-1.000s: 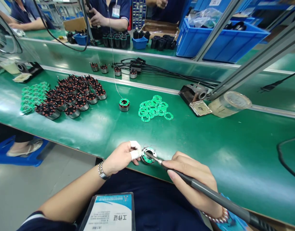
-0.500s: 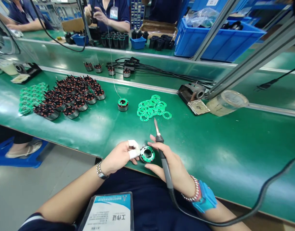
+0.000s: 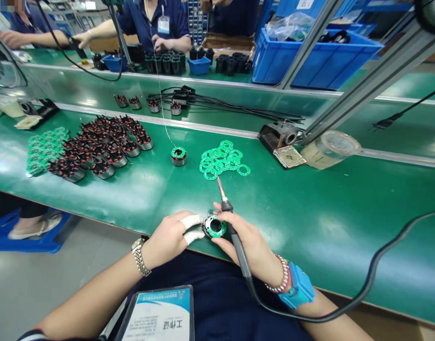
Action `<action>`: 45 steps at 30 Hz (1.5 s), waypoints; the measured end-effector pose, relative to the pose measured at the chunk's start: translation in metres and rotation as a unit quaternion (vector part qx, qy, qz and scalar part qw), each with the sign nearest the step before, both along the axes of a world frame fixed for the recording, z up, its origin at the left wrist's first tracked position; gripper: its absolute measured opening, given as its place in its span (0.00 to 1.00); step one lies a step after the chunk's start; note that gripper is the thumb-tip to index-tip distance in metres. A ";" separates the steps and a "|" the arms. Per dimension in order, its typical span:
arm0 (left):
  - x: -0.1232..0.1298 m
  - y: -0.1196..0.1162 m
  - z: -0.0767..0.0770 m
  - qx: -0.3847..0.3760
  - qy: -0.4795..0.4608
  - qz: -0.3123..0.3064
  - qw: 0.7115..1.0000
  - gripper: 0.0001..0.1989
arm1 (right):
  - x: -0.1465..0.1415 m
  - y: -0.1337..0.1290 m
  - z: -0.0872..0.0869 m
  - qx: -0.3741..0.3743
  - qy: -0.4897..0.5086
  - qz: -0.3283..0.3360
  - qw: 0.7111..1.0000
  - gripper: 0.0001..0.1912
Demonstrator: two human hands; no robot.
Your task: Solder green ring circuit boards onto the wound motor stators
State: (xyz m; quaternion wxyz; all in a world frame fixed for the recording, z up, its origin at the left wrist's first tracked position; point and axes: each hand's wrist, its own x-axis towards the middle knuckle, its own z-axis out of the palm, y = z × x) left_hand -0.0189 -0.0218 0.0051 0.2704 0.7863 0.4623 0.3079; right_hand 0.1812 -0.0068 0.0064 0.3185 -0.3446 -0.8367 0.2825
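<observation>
Left hand [image 3: 167,237] has spread wider, touching the stator [image 3: 209,231].

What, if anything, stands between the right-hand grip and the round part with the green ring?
Only the soldering iron, held in the right-hand grip itself, passes beside the round part. It does not seem to block: the fingertips are at the part's edge, and the iron points toward the pile of green rings.

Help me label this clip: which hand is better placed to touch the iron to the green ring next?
Right, probably: the right hand holds the iron near the green ring; the left hand, beside that ring, shows no tool.
</observation>
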 end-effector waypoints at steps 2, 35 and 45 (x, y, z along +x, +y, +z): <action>-0.002 -0.002 -0.001 0.121 0.072 -0.007 0.990 0.08 | 0.000 0.000 0.000 0.002 0.002 -0.002 1.000 0.18; 0.003 -0.001 -0.014 0.106 0.049 0.043 0.992 0.12 | 0.012 0.009 0.006 -0.009 -0.001 -0.016 1.000 0.20; -0.008 0.044 0.012 0.308 0.165 -0.147 0.925 0.16 | 0.014 0.011 -0.001 -0.013 0.004 0.020 1.000 0.20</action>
